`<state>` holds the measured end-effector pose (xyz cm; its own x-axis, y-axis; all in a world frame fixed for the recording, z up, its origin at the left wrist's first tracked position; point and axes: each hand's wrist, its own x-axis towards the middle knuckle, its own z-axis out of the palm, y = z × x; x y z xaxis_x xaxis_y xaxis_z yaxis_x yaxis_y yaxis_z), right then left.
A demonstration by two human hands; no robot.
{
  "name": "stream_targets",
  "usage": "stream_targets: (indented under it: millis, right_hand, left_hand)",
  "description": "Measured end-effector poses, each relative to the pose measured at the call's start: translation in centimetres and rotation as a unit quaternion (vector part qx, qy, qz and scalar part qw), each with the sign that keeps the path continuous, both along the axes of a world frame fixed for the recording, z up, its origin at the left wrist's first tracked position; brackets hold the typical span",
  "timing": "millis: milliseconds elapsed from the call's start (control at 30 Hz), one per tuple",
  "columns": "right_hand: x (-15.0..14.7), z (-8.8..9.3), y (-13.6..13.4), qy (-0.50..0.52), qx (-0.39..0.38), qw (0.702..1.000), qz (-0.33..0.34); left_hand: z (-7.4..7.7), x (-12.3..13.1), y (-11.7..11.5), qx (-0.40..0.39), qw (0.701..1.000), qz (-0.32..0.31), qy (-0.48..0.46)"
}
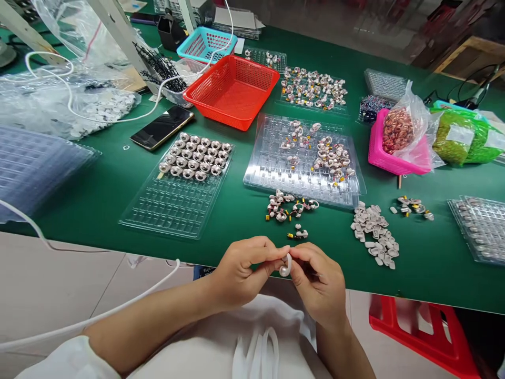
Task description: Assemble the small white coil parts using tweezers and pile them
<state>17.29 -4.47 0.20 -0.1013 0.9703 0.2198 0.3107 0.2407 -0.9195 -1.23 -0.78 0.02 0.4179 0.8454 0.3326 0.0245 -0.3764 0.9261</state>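
Note:
Just over the table's front edge, my left hand [245, 271] and my right hand [322, 281] meet, fingertips pinched on a small pale C-shaped earbud part [285, 266]. Its rounded end shows below the fingertips; my fingers cover the rest. Straight ahead of my hands lies a similar earbud piece [302, 232] with a yellow tab. Behind that is a small heap of earbud parts with wires and yellow tabs [280, 205]. Many flat pale cover pieces [374, 229] lie loose to the right of my hands.
A clear tray [169, 205] holds rows of shiny earbud parts at left. More parts lie on stacked clear trays [268, 152]. Around them are a phone [162, 127], red basket [232, 89], blue basket [205, 42] and pink basket [379, 158]. A red stool [422, 326] stands below right.

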Motion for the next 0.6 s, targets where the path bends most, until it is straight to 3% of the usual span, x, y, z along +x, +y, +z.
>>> stream_targets:
  millis: [100,167,300,367,467,600]
  right_hand:
    - [0.4,0.0,0.1,-0.003,-0.003,1.0,0.005]
    - [0.7,0.0,0.2,-0.01,0.002,1.0,0.012]
    - [1.0,0.3,0.2,-0.049,0.025,0.998,0.025]
    - [1.0,0.5,0.1,-0.073,0.024,0.996,0.039]
    - [1.1,0.7,0.0,-0.09,0.02,0.993,0.075]
    - [1.4,0.6,-0.1,-0.066,0.007,0.993,0.094]
  left_hand:
    - [0.4,0.0,0.4,-0.067,0.997,-0.022,-0.012]
    - [1.0,0.0,0.7,-0.163,0.985,-0.044,-0.018]
    - [2.1,0.0,1.4,-0.398,0.911,-0.081,-0.067]
    - [2.3,0.0,1.9,-0.476,0.869,-0.102,-0.091]
    - [2.3,0.1,2.6,-0.519,0.838,-0.135,-0.099]
    - [2.2,0.4,2.9,-0.525,0.839,-0.129,-0.069]
